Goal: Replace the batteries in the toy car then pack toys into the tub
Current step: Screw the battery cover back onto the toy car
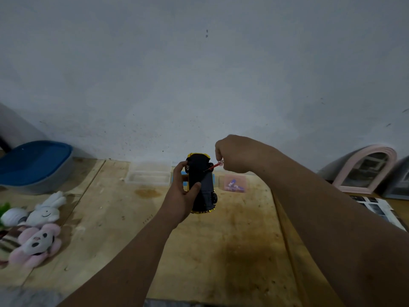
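Two bare forearms reach in from the near edge. The left hand (184, 191) wraps around the toy car (201, 185), thumb on one flank and fingers on the other, and holds it above the table (232, 229) with the dark underside turned up; this probably exposes the battery hatch and steadies the body against twisting. The right hand (234, 155) is pinched on the clear handle of a small red-shafted screwdriver (213, 166), whose tip meets the underside at a slant, consistent with working a hatch screw. Whether the hatch is closed cannot be told. Just beyond the car lie a clear shallow tray (149, 176) and a pink-tinted packet (235, 183) with small blue pieces, possibly batteries. At the far left a tub (35, 167) with a blue lid stands against the wall, and in front of it the soft toys (37, 227) lie grouped, still unpacked. Framed pictures (365, 171) lean at the far right.
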